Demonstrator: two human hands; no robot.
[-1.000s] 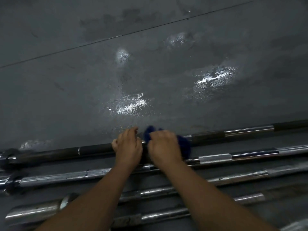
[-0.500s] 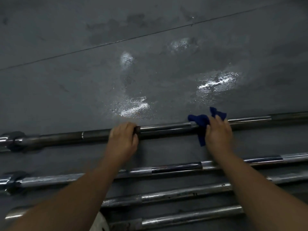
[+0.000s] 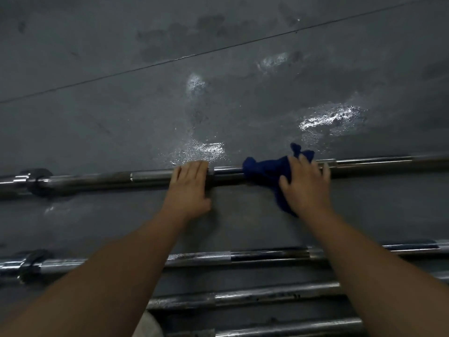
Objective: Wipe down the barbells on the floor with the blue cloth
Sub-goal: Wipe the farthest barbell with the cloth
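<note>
Lying bunched over the far bar, the blue cloth wraps the shaft right of its middle. One tail hangs down onto the floor on the near side, and a small corner sticks up behind the shaft.

The right hand grasps the cloth against the bar. Its fingers are curled over the top of the shaft and its thumb is pressed on the fabric on the near side. The left hand grasps the bare shaft just left of the cloth, fingers over the top and thumb tucked below. A short length of dark steel shows between the two hands.

The far bar lies flat on the floor and runs left to right across the view, with a collar near its left end. It lies well apart from the next one.

Nearer the person, a second bar, third bar and fourth bar lie roughly parallel and closer together. Both forearms cross above them.

The floor is dark grey. Shiny wet patches lie beyond the far bar, and a thin seam runs diagonally further back.
</note>
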